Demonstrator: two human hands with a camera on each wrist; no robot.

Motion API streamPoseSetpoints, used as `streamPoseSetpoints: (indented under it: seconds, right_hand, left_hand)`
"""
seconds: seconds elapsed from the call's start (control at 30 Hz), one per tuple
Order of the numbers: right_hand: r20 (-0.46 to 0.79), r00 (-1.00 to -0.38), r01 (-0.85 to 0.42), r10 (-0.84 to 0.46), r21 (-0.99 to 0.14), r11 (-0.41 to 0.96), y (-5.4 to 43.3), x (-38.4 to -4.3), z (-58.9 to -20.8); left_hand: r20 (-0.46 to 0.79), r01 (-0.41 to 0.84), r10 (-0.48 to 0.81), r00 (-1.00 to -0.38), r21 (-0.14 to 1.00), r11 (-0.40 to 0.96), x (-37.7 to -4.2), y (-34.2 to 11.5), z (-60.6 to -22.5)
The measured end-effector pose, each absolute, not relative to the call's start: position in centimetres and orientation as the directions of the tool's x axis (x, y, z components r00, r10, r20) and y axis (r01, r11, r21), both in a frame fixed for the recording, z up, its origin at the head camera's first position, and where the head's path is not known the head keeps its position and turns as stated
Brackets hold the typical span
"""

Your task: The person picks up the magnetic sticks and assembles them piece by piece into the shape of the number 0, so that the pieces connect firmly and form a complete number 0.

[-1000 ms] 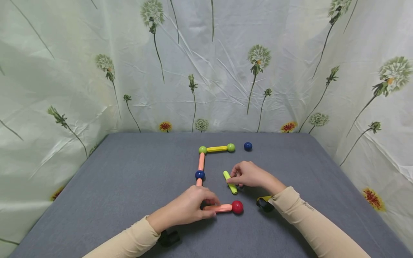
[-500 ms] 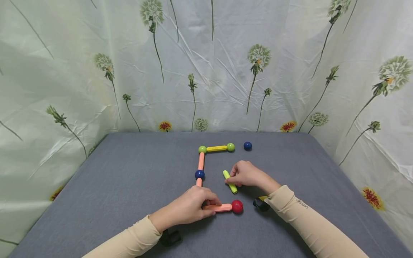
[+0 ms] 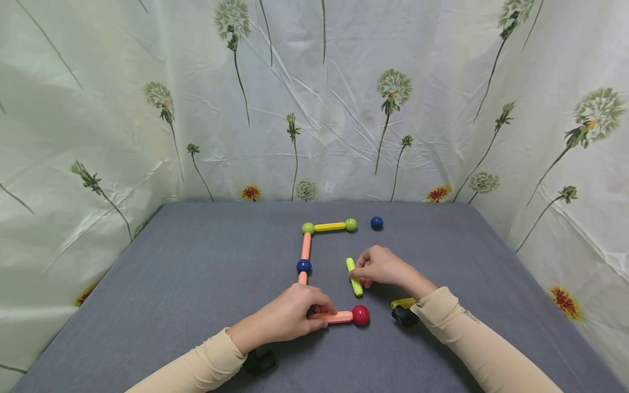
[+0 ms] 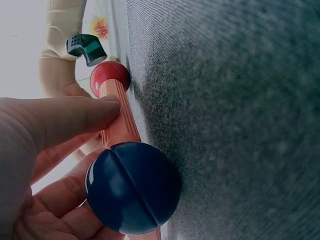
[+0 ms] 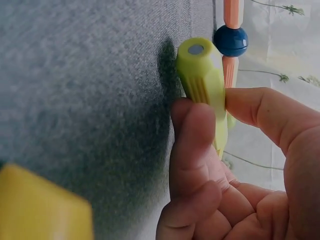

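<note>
My left hand (image 3: 290,314) pinches a salmon magnetic rod (image 3: 340,317) whose right end meets a red ball (image 3: 361,315). In the left wrist view, a large blue ball (image 4: 132,187) sits at the rod's near end; from the head that ball is hidden under the hand. My right hand (image 3: 380,267) holds a lime rod (image 3: 356,278) between thumb and fingers, low over the table. A grey metal disc shows in its near end (image 5: 195,49). Left of it, another blue ball (image 3: 304,266) joins two salmon rods, the nearer one partly covered by my left hand.
Farther back, a yellow rod (image 3: 330,226) links two green balls (image 3: 308,228). A loose blue ball (image 3: 377,222) lies to their right. Another yellow rod (image 3: 403,303) lies beneath my right wrist, beside its black wrist camera (image 3: 405,316). A floral curtain stands behind the grey table (image 3: 221,245).
The lime rod has shifted slightly right and turned a little, along with my right hand. My left hand stays on the salmon rod.
</note>
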State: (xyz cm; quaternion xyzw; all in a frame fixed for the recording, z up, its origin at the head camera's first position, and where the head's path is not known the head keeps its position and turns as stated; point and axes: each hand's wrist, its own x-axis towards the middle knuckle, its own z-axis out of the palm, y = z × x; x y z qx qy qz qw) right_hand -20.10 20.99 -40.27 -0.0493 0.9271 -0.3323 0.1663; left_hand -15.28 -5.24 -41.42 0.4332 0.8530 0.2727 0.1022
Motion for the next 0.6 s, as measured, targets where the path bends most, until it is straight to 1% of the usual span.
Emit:
streamPoseSetpoints:
  seconds: [0.27, 0.6]
  right_hand:
    - [-0.292, -0.933, 0.044, -0.212, -0.675, 0.737, 22.0, -19.1, -40.2]
    - [-0.307, -0.929, 0.079, -0.207, -0.711, 0.698, 22.2, -18.0, -40.7]
  left_hand:
    - [0.081, 0.692, 0.798, -0.597, 0.555, 0.462, -15.3, -5.4, -41.5]
    - [0.062, 0.679, 0.794, -0.605, 0.561, 0.473, -15.3, -5.5, -41.4]
